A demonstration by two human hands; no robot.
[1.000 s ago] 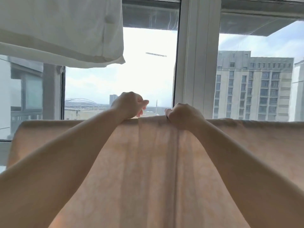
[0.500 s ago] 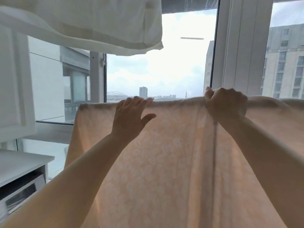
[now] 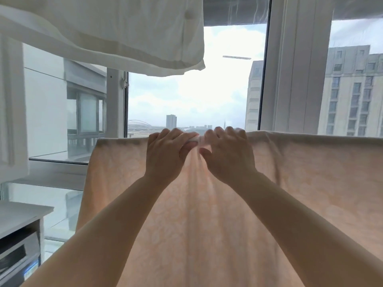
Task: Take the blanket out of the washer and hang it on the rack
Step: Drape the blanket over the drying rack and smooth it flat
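1. The blanket (image 3: pixel 207 214) is out of the washer and draped over a rail at about chest height in front of the window (image 3: pixel 186 100). The rail itself is hidden under the fold, so I cannot see it. The peach cloth hangs down toward the camera and runs off the right edge of the view.

2. The left hand (image 3: pixel 165 154) and right hand (image 3: pixel 230 154) sit side by side at the top fold, almost touching. Each has its fingers hooked over the fold and its thumb on the near side, so both pinch the cloth. A small bunch of fabric is gathered between them, with creases fanning down from it.

3. In my judgement this is the last step: smoothing and spreading the blanket along the rail after it has been hung.

4. The next move probably calls for drawing the hands apart along the fold to flatten the bunch, keeping the cloth balanced so that it does not slide off.

5. A white sheet (image 3: pixel 116 32) hangs overhead at upper left. An appliance (image 3: pixel 18 255) stands at lower left.
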